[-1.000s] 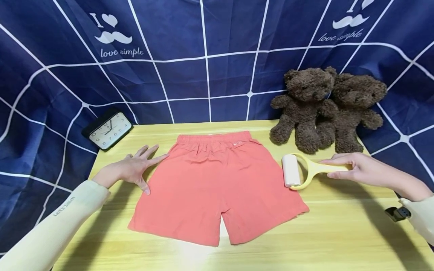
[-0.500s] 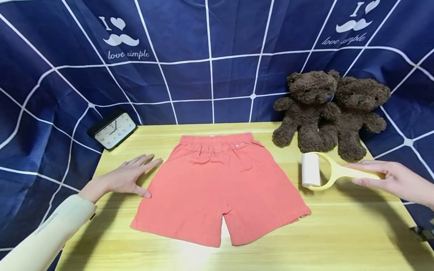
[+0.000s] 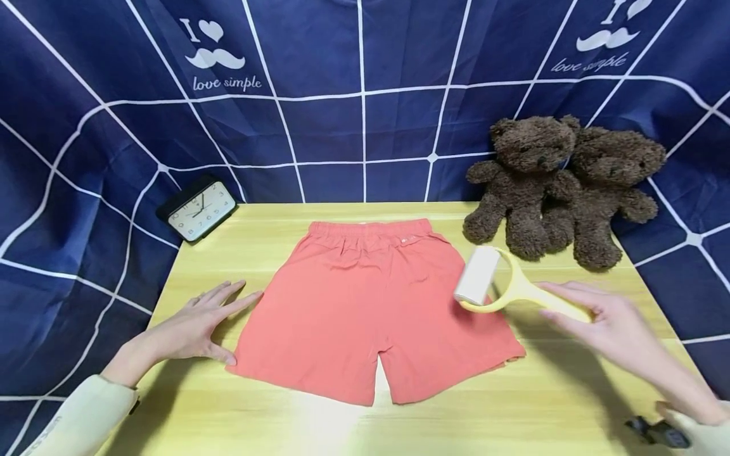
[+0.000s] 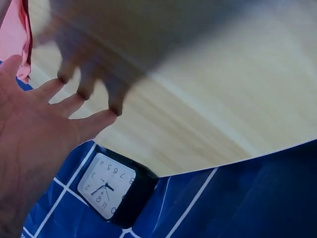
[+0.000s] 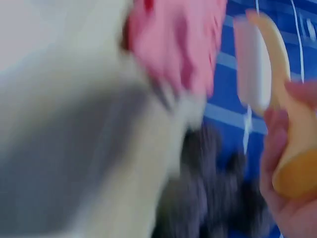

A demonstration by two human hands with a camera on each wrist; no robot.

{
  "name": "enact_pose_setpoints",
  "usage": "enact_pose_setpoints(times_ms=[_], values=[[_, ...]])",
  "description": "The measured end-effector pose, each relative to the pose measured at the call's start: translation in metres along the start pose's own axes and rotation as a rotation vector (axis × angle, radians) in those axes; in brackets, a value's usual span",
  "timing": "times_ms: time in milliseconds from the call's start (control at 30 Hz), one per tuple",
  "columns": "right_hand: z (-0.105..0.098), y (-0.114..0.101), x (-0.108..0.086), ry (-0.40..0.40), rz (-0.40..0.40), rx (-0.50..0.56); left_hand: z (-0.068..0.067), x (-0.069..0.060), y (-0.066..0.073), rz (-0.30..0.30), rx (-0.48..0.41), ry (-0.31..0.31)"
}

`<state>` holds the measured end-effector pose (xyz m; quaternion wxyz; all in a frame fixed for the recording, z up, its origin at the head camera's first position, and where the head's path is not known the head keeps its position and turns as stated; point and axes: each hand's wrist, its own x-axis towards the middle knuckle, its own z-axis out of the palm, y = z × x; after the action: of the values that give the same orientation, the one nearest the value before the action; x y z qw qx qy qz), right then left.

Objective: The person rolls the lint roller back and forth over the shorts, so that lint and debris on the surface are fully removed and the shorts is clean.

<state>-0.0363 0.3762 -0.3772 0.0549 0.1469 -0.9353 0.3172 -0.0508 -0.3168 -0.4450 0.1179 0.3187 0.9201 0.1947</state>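
Coral shorts (image 3: 371, 304), white roller (image 3: 478, 275) — yellow handle (image 3: 550, 300), brown teddy bears (image 3: 564, 187), navy cloth (image 3: 399, 130) (white grid)

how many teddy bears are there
2. The left bear sits at the back right of the table, in front of the blue cloth; the right bear is just beside it, partly covered by it.

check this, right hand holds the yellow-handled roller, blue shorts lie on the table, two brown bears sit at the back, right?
Not blue: the shorts on the table are coral red, per the head view. The right hand does hold the yellow-handled roller, and two bears sit at the back.
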Motion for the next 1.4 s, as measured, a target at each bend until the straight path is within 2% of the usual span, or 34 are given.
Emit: enact_pose_setpoints(times_ms=[200,367,467,600,733,900,1133,1400], values=[[0.072,-0.06,0.007,-0.011,-0.051,0.119,0.0,0.0,0.004,-0.003,-0.013,-0.007],[0.13,-0.112,0.017,-0.101,-0.134,0.225,-0.002,0.0,0.008,-0.007,0.0,-0.043],[0.16,-0.138,0.024,-0.174,-0.147,0.235,-0.001,0.0,0.007,-0.016,0.024,-0.054],[0.189,-0.165,0.034,-0.245,-0.134,0.246,0.001,0.002,0.006,-0.023,0.054,-0.053],[0.211,-0.184,0.041,-0.298,-0.133,0.287,0.002,0.001,0.006,-0.026,0.072,-0.051],[0.23,-0.203,0.046,-0.352,-0.158,0.3,0.002,-0.002,0.005,-0.036,0.052,-0.028],[0.248,-0.223,0.05,-0.371,-0.197,0.306,0.006,-0.005,0.001,-0.021,0.09,0.005],[0.265,-0.233,0.052,-0.356,-0.24,0.264,0.007,-0.003,-0.006,-0.002,0.131,0.017]])
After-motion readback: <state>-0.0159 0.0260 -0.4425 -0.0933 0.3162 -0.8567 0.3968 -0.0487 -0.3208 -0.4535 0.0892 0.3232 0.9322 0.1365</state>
